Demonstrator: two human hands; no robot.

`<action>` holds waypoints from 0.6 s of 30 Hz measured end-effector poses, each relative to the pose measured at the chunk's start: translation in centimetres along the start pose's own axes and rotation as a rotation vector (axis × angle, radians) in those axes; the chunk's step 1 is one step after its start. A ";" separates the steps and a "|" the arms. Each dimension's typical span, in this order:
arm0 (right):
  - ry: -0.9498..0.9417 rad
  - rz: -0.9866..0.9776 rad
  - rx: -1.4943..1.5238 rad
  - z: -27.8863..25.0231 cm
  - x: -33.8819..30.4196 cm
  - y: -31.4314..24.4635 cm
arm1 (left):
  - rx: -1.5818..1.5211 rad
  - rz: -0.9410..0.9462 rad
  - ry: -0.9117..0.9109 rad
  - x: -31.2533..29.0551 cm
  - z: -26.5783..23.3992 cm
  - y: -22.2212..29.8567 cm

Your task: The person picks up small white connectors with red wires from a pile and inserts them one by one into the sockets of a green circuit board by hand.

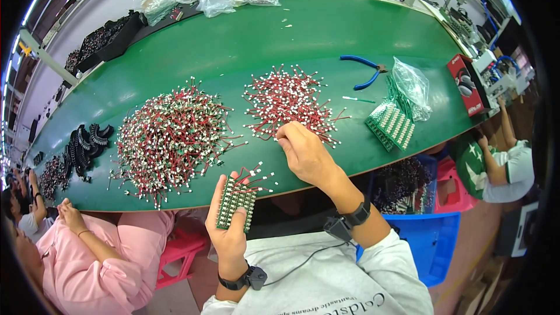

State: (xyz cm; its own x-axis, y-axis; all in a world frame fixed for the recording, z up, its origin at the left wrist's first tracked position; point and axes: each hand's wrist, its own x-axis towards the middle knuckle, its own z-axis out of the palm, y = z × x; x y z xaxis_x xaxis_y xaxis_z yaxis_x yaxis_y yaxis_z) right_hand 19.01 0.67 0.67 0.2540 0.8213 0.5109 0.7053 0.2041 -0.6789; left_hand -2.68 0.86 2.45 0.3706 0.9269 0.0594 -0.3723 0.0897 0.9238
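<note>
My left hand [229,234] grips a green circuit board panel [236,201] with rows of small pale connectors, thumb across its face. A few short red wires with white plugs [256,176] stick out from the panel's far edge. My right hand [304,154] is at the near edge of a pile of red wires with white plugs [286,102], its thumb and fingertips pinched together. Whatever is between those fingertips is too small to make out. To the left lies a larger heap of red-wired pieces with white plugs and bits of green [172,140].
Blue-handled cutters [364,86], a thin green-and-white stick [358,100], stacked green panels [392,123] and a clear plastic bag [413,84] lie right on the green table [280,41]. Black curved parts [84,147] lie left. A person in pink [105,251] sits beside me; a blue bin [423,245] stands below.
</note>
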 end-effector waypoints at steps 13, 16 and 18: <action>0.054 0.082 0.142 -3.0 -2.2 -2.7 | -0.001 -0.017 -0.009 -0.1 1.2 -0.7; 0.146 -0.015 0.236 -4.6 -3.4 -7.5 | 0.117 0.041 -0.033 -0.3 1.7 -1.0; 0.092 -0.136 0.261 -3.7 -4.5 -9.0 | 0.134 0.032 -0.054 -0.4 2.2 -1.3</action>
State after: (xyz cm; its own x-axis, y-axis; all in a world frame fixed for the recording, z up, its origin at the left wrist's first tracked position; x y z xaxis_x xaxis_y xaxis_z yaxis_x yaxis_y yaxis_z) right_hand 13.95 -6.87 6.43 0.2362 0.7276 0.6440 0.5462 0.4487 -0.7073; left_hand -0.45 -0.44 2.07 0.4068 0.9073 0.1066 -0.2694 0.0077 0.9630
